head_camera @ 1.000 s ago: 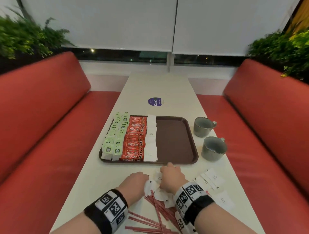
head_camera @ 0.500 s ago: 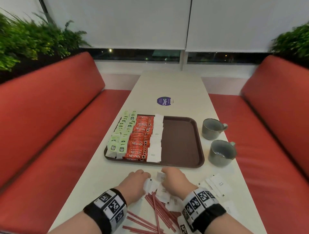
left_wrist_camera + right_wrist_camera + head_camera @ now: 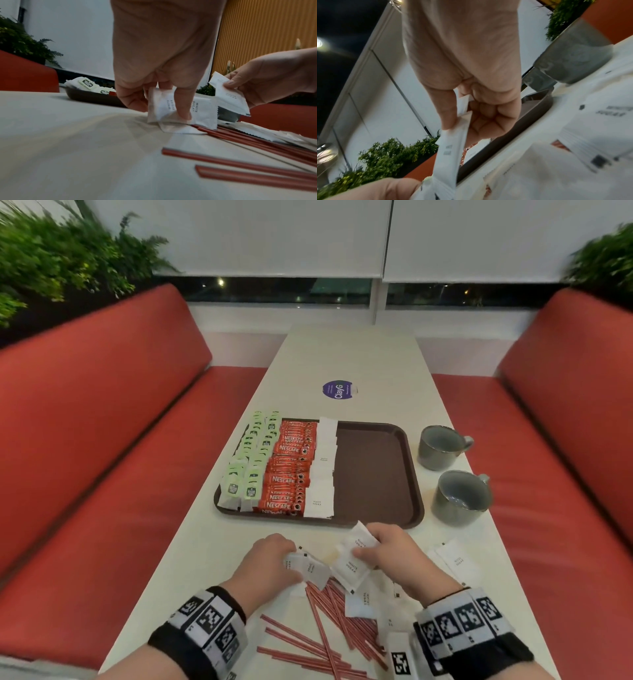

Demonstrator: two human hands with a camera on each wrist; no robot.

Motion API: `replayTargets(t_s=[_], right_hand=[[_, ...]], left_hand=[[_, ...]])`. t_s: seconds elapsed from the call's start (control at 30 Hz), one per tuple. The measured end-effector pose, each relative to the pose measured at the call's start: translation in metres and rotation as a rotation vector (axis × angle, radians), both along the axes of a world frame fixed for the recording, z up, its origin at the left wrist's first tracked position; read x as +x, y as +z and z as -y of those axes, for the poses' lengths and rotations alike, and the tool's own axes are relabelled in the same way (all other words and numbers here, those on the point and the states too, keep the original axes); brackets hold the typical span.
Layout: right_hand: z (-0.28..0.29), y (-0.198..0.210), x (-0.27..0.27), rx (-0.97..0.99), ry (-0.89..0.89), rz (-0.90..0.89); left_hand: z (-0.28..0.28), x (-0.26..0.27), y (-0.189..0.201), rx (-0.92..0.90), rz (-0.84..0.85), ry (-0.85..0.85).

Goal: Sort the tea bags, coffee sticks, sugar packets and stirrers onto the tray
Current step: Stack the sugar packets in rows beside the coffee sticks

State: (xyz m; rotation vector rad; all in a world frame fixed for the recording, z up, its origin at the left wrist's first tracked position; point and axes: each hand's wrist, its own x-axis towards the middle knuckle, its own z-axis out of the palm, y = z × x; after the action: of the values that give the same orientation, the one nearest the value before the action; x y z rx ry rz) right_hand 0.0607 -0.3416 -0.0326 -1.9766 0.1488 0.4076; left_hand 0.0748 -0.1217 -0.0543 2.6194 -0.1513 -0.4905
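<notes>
Both hands pinch sugar pkts just off table, near edge of tray (image 3: 376, 522).
R hand (image 3: 394, 553) thumb+fingers on sugar packets (image 3: 352, 563); L hand (image 3: 270, 563) nips its sugar packets (image 3: 171, 108) upright over stirrers (image 3: 329, 611); pkts prob. light, limp, slick; grip flat faces, not crimped ends.

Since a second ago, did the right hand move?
Yes. The right hand lifted sugar packets off the table, just short of the tray.
</notes>
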Motion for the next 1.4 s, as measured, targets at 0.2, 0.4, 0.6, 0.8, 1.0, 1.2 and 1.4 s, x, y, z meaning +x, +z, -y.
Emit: replayTargets(t_s=[0.2,0.4,0.6,0.8,1.0,1.2,1.4], right_hand=[[0.001,0.005,-0.005,0.173,-0.091,-0.017],[-0.001,0.026,-0.002,0.269,-0.139,0.023],[-0.014,0.035,-0.001,0.385,-0.11,-0.019],[-0.032,0.027,0.001,0.237,-0.092,0.004],[-0.047,0.021,0.008,0.263,-0.133,0.016],[-0.037,0.022,0.019,0.551,-0.205,-0.171],[-0.028,0.044,0.051,0.465,-0.181,-0.142]], left_hand=[[-0.01,-0.004,0.014,-0.33,-0.047,0.145],[-0.014,-0.002,0.037,-0.823,-0.374,0.306],[-0.005,-0.004,0.043,-0.969,-0.517,0.302],[0.003,-0.005,0.043,-1.165,-0.605,0.339],[0.001,0.004,0.033,-1.084,-0.455,0.321],[-0.015,0.015,0.024,-1.116,-0.376,0.438],[-0.038,0.023,0.019,-1.144,-0.379,0.516]])
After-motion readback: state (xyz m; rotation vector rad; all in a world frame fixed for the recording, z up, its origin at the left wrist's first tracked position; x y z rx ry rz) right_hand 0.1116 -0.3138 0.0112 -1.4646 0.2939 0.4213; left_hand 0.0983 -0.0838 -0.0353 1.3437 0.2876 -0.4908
